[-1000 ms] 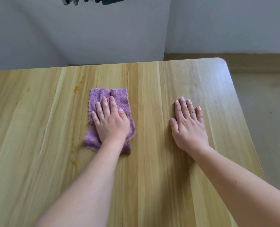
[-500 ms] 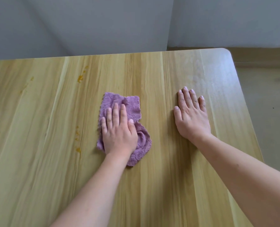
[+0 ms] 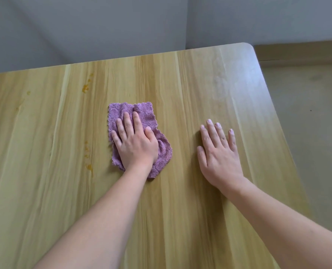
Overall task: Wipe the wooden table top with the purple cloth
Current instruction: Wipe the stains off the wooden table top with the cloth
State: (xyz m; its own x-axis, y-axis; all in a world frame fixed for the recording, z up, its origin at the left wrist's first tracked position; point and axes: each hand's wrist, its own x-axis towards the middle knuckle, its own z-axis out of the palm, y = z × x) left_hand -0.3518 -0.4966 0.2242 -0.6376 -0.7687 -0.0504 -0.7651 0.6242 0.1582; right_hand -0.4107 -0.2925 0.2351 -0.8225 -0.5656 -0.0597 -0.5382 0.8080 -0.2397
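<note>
The purple cloth (image 3: 140, 138) has been dragged rightward over the last second, off the strip next to the orange spots and toward mid-counter; its near-right corner, flat a second ago, is now bunched and rounded. The left hand (image 3: 135, 144) is pressed palm-down on the cloth, fingers (image 3: 127, 121) extended and spread, not curled round the fabric, so the cloth is pinned under pressure rather than gripped. The right hand (image 3: 219, 154) is laid flat on the bare counter (image 3: 45, 191), fingers extended, nothing held; it has stayed in roughly the same spot and is judged to be acting as a brace. The cloth sits between the two hands, well apart from the right one. Orange stains are left untouched: one cluster (image 3: 86, 88) near the far edge, another streak (image 3: 88, 158) just left of the cloth, plus a fainter spot (image 3: 28, 92) further left. Judgement: the stroke has moved away from the dirty zone, so the visible marks have not been cleared and the task is only partly done. A return pass leftward over both stain groups would be needed. The bunched corner reduces contact area; re-flattening would be advisable before the next stroke.
</note>
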